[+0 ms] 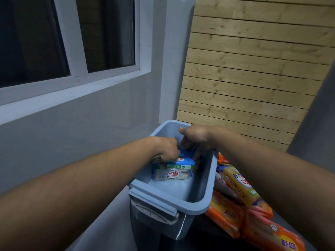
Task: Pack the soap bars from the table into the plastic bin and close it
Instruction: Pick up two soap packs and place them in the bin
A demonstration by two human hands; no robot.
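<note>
Open pale-blue plastic bin (pixel 197 200): left hand (pixel 167 149) and right hand (pixel 194 137) both pinch a blue-wrapped soap bar (pixel 184 161) at its far end. Orange-wrapped bars (pixel 241 189) wait right on the bench. Risk: loose stacking blocks the lid.

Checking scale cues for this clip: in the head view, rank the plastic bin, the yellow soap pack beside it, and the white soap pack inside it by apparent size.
1. plastic bin, clearly largest.
2 and 3. yellow soap pack and white soap pack: they look alike, and the yellow one lies nearer the camera, so no ranking.
</note>
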